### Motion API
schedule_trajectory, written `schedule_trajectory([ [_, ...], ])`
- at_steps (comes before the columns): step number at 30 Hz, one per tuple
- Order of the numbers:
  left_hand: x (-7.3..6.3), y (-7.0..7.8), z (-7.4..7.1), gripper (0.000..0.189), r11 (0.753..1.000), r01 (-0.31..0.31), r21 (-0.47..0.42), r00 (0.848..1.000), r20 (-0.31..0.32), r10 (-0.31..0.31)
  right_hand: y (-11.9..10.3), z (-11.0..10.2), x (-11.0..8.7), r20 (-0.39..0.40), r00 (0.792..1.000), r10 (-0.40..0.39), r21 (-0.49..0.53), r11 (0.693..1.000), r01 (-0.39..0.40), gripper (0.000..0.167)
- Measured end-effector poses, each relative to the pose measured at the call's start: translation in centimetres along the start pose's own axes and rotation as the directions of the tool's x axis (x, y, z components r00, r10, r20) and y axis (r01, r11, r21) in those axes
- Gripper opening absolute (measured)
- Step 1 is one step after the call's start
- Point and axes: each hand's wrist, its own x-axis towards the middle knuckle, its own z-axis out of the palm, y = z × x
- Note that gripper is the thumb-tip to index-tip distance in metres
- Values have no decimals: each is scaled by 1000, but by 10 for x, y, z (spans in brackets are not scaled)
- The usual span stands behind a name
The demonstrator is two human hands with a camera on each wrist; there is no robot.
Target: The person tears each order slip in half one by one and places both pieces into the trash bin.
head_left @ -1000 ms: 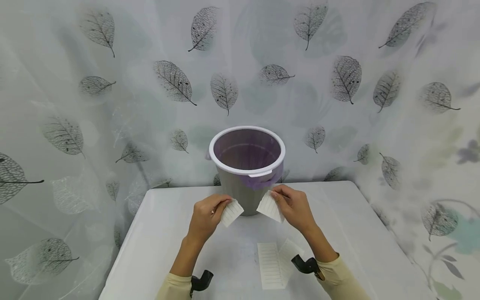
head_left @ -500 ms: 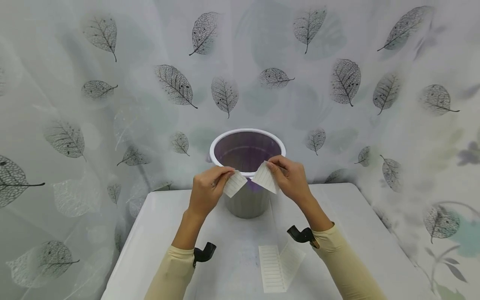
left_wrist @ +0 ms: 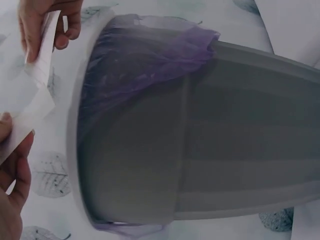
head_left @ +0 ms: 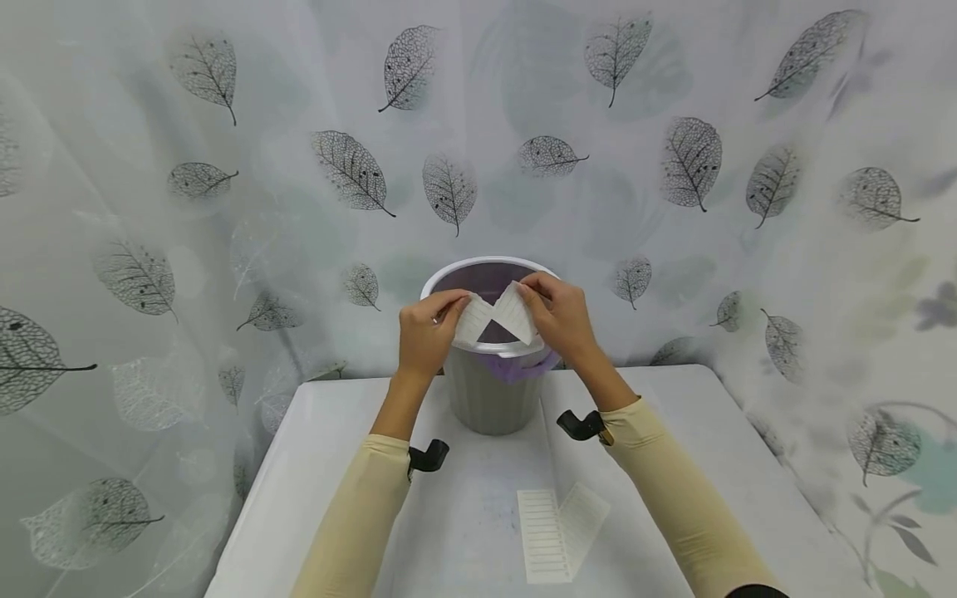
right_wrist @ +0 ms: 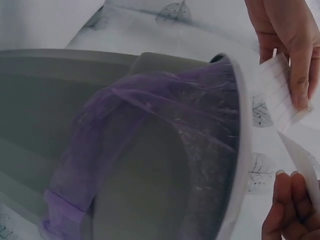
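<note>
1. Bin (head_left: 493,403), grey and ribbed, stands upright on the white table (head_left: 329,490), its pale rim (head_left: 437,278) upward. Purple liner (left_wrist: 150,55) inside, with a loose fold hanging over the outer wall.
2. Two lined paper strips (head_left: 543,536) lie on the table nearer the person, well apart from the bin. One runs lengthwise away from the body; the other fans off toward the right, the two meeting at their near ends.
3. Leaf-printed sheeting (head_left: 478,108) hangs behind and to both sides. Black wrist mounts (head_left: 429,456) sit at the cuffs of the cream sleeves (head_left: 355,523).
4. In the head view, hands and paper cover part of the bin's opening and near rim.
5. Left hand (head_left: 428,332): thumb and fingers pinch the left paper piece (head_left: 472,321) at its upper edge.
6. Right hand (head_left: 561,317): thumb and fingers pinch the right paper piece (head_left: 513,314) at its outer edge.
7. Both pieces sit above rim level, between the hands. Inner corners point at each other and appear to meet; whether joined, cannot tell.
8. Left piece slants down toward the left; right piece's longer axis runs steeply, top corner up, lower end toward the right. Printed lines show on both.
</note>
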Motion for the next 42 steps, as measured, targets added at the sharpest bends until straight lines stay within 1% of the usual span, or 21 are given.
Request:
schedule_trajectory([
  [5,1,-10,11,13,996,78,35,997,-25,-77,12,9,5,-19,999,37,-47,998,-38,10],
  [9,-2,-19,18,16,984,148,100,989,-29,-146,19,15,8,-23,999,48,-72,996,-50,10],
  [11,-3,-23,20,17,977,171,128,985,-27,-169,21,17,9,-18,999,50,-83,995,-52,10],
  [13,-5,-27,22,17,973,178,147,984,-20,-177,22,19,10,-4,998,59,-98,993,-60,10],
  [15,-7,-30,24,16,972,172,162,985,-4,-173,22,21,11,15,997,72,-120,990,-70,11],
  [17,-8,-33,26,17,971,166,172,985,26,-173,23,22,12,46,995,85,-145,986,-78,12],
  [22,-8,-33,27,16,972,138,192,983,93,-158,25,26,12,123,987,100,-191,979,-75,14],
  [25,-8,-32,26,16,971,105,212,985,111,-131,26,27,10,162,980,116,-217,973,-80,14],
  [28,-7,-31,24,17,970,66,232,987,125,-97,26,26,8,181,976,118,-224,972,-76,15],
  [32,-9,-29,19,18,969,26,245,989,137,-61,23,22,4,184,976,114,-221,973,-72,15],
  [37,-14,-26,12,17,966,15,258,991,127,-49,17,12,-3,173,979,104,-203,977,-68,15],
  [39,-16,-23,10,17,967,12,256,992,119,-43,14,8,-6,160,983,91,-187,981,-60,15],
  [42,-19,-18,5,16,967,1,253,994,106,-29,11,2,-13,125,991,50,-144,989,-32,14],
])
